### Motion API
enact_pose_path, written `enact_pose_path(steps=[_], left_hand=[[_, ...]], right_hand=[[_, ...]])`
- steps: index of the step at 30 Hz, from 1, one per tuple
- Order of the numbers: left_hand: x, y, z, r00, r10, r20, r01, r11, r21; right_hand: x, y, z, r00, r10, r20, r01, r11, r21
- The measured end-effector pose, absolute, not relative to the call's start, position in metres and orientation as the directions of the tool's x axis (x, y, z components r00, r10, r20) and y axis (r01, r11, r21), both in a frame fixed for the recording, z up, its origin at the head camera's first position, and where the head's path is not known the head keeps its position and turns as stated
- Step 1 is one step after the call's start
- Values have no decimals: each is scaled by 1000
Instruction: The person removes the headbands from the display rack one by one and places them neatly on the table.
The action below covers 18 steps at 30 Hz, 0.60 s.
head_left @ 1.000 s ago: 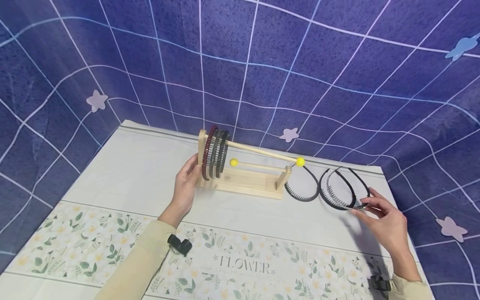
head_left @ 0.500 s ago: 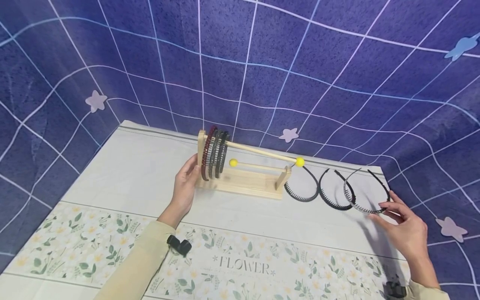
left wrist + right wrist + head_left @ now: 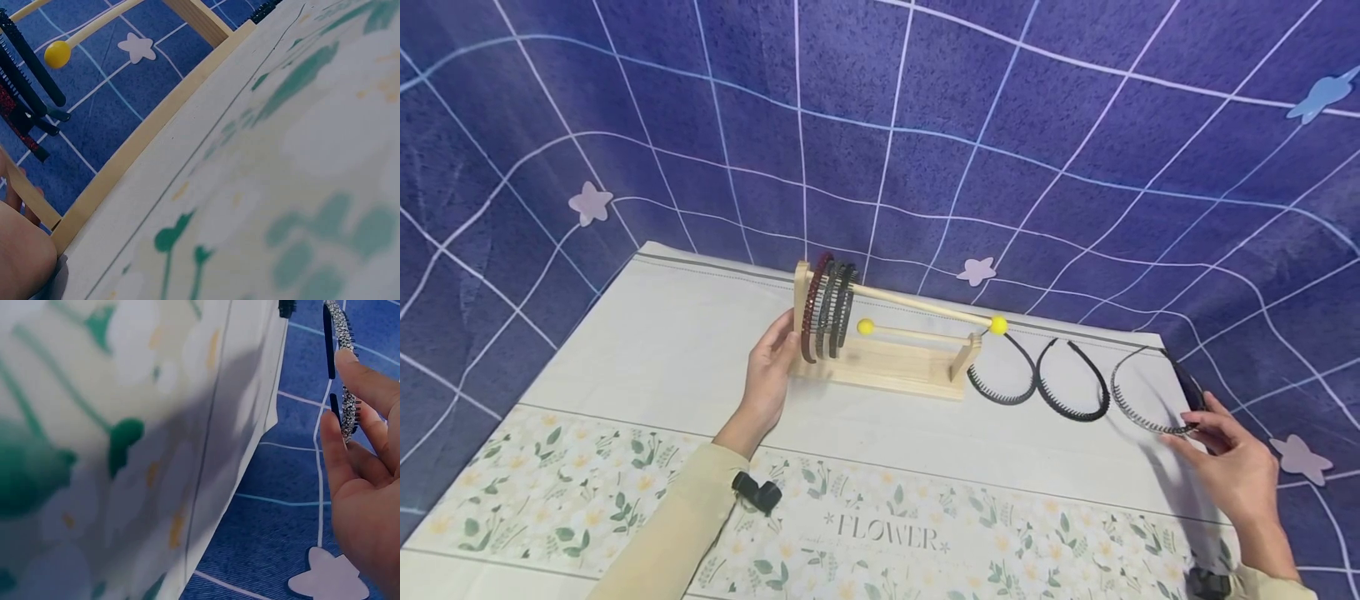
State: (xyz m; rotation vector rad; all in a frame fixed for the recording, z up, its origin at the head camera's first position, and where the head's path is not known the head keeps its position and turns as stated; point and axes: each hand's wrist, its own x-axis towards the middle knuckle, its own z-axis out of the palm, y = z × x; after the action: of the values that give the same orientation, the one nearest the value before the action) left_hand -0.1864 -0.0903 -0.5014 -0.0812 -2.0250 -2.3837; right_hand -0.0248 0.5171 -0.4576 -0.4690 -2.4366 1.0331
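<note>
My left hand grips the left upright of a wooden headband stand. Several headbands hang on its upper rod at the left end, a dark red one outermost and dark ones beside it. At the table's right edge, my right hand pinches a silver glittery headband between thumb and fingers; the right wrist view shows its sparkly band and dark ends. Two black toothed headbands, a nearer one and another, lie between the stand and my right hand.
Yellow balls tip the rods, one on the upper rod and one on the lower rod. A white cloth with a floral band covers the table. Behind stands a blue curtain with a grid and stars.
My right hand has moved right with the silver headband, away from the black headband it overlapped. My left hand has stayed on the stand.
</note>
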Motion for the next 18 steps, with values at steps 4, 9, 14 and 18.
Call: enact_pose_path(steps=[4, 9, 14, 18], left_hand=[[-186, -92, -502, -999, 27, 39, 35, -148, 988], [-186, -92, -502, -999, 34, 35, 30, -133, 991], [-187, -92, -502, -999, 34, 38, 33, -144, 989], [-186, -91, -502, -999, 31, 37, 32, -151, 988]], right_hand=[[-25, 522, -462, -845, 471, 255, 173, 690, -703], [-26, 528, -465, -849, 472, 238, 231, 737, -636], [-28, 533, -467, -860, 462, 218, 255, 758, -601], [-28, 535, -469, -870, 449, 204, 265, 774, -575]])
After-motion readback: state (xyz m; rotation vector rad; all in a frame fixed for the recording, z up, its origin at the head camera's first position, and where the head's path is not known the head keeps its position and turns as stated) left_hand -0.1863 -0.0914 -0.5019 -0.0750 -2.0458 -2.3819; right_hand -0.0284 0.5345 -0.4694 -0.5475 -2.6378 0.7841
